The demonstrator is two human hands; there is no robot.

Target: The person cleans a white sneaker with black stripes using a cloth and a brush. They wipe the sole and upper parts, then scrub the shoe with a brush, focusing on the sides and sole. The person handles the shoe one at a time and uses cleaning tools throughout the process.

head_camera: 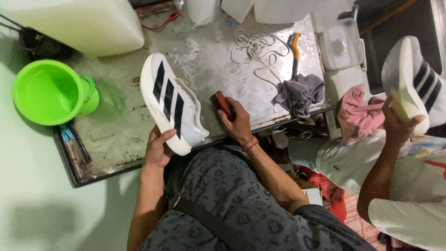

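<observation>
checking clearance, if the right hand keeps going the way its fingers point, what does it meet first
Probably the white shoe: the right hand, gripping a dark red brush, points up-left toward its open side. Depth is unclear.

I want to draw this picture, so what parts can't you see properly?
Head view only:
- Brown brush: mostly covered by the right hand, so its bristles are hidden.
- White shoe held by the left hand: only its striped side shows; the far side is turned away.
- Second shoe: cut off by the right edge, held by another person's hand.
- White tub: cut off by the top edge.
</observation>
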